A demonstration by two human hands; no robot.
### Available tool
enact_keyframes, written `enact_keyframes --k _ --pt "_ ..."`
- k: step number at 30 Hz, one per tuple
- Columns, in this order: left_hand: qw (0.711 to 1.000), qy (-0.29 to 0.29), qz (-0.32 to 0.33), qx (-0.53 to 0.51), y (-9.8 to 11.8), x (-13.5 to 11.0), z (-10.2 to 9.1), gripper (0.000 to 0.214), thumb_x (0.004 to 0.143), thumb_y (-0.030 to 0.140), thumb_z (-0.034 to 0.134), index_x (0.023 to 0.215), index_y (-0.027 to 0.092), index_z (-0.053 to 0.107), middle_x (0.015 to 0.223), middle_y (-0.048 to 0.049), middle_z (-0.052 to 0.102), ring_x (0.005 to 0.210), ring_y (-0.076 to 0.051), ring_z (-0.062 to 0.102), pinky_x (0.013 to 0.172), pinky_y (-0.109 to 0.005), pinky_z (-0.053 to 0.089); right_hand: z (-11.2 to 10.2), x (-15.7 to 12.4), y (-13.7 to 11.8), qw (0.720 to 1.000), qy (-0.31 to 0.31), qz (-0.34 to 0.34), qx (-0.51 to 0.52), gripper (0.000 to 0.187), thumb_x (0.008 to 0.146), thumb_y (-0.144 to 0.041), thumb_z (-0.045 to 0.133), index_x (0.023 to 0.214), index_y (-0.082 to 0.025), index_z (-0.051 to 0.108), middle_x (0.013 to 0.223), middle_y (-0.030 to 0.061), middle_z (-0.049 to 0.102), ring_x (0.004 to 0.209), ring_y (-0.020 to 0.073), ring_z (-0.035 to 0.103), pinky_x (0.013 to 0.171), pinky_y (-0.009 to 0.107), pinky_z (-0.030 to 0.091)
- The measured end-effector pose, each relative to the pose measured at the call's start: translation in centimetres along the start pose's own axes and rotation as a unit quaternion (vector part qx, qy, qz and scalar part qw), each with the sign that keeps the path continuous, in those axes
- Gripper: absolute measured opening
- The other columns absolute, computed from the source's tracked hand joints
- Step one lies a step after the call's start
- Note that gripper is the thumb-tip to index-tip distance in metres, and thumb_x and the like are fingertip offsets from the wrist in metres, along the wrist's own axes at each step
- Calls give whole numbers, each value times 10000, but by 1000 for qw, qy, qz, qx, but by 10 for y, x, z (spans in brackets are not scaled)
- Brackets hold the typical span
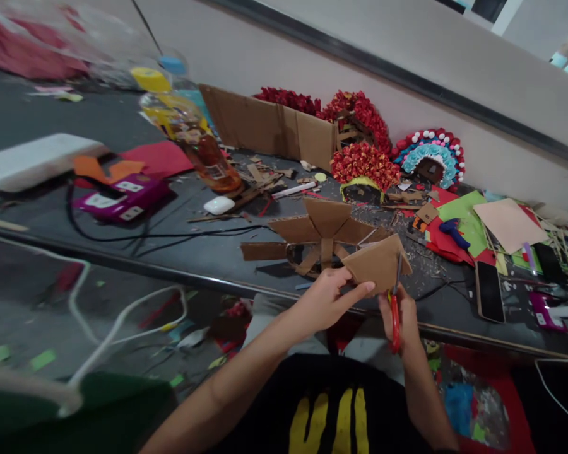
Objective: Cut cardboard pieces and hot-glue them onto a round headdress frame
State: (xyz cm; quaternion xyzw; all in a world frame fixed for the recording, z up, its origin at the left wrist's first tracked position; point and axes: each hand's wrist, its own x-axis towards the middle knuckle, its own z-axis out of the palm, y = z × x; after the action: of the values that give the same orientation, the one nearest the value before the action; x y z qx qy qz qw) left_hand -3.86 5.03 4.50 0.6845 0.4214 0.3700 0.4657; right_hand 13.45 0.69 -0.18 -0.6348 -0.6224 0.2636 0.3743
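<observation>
My left hand (334, 293) pinches a flat piece of brown cardboard (372, 265) near its lower left edge, thumb on top. In my right hand (404, 312) is a pair of scissors (394, 318) with red handles, pointing upward. Their blades meet the cardboard close to its right end, where a narrow part angles away. Just behind, on the dark table, lies a fan-shaped cardboard frame (326, 221) with several flared panels joined to a ring; the held piece hides part of its right side.
A bottle of brown liquid (211, 157) and a purple power strip (125, 198) stand left. Red petalled headpieces (364, 167) line the back beside an upright cardboard strip (269, 129). A blue glue gun (454, 234), paper sheets and a phone (490, 291) lie right.
</observation>
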Motion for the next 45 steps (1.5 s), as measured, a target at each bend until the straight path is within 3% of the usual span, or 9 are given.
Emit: enact_keyframes --k 6,10,17,22,32,35,39,42,45 --pt "997 8 -20 -79 1 0 4 232 772 376 563 717 156 611 682 -37 672 615 -148 615 522 -210 492 1 3 4 990 64 -13 -128 218 813 -327 427 691 -196 551 490 25 584 405 147 524 463 238 365" --pt "993 6 -17 -114 0 -1 7 228 772 374 561 721 156 602 685 -35 666 617 -142 614 534 -208 499 3 7 4 989 91 -34 -114 230 791 -332 415 630 -207 521 455 16 561 360 127 478 430 230 346" --pt "998 -4 -1 -69 -3 -2 5 209 786 337 551 716 151 616 684 -26 661 597 -120 577 521 -190 473 0 6 3 1000 17 -17 -3 193 765 -378 505 752 -191 551 591 5 626 481 119 537 510 211 430" --pt "995 -24 -26 -97 -7 -6 8 209 790 348 539 789 155 619 760 -28 680 643 -128 595 570 -207 502 -4 6 3 995 11 5 -96 150 750 -275 465 725 -184 582 573 39 643 485 151 582 503 221 409" --pt "979 17 -69 -189 -10 -7 14 218 711 356 632 800 158 651 763 -46 703 685 -173 648 650 -268 543 -8 14 20 984 110 46 -130 338 799 -473 430 726 -182 586 569 35 627 483 158 554 523 248 416" --pt "966 99 -79 -225 -11 -16 4 203 643 338 697 738 162 660 689 -37 695 613 -163 634 598 -262 537 -28 30 32 968 100 103 -206 417 770 -581 466 816 -190 603 644 41 643 576 185 581 576 275 430" --pt "909 371 -49 -186 -27 -28 -33 237 481 306 746 626 162 627 599 4 648 534 -112 542 525 -222 487 -51 50 62 957 68 62 -274 470 707 -561 556 956 -167 619 902 125 675 815 249 613 726 346 458" --pt "876 458 -44 -144 -46 -31 -74 224 449 266 726 558 157 564 484 62 541 492 -62 431 494 -172 405 -55 57 89 957 76 12 -279 495 719 -477 536 1039 -107 610 911 154 666 792 248 593 768 389 458" --pt "866 498 -52 7 -59 -29 -109 241 506 334 689 559 153 540 438 85 440 478 -52 350 471 -174 322 -52 60 106 954 96 -26 -284 491 732 -442 518 1059 -86 605 973 179 656 862 262 582 813 414 446"
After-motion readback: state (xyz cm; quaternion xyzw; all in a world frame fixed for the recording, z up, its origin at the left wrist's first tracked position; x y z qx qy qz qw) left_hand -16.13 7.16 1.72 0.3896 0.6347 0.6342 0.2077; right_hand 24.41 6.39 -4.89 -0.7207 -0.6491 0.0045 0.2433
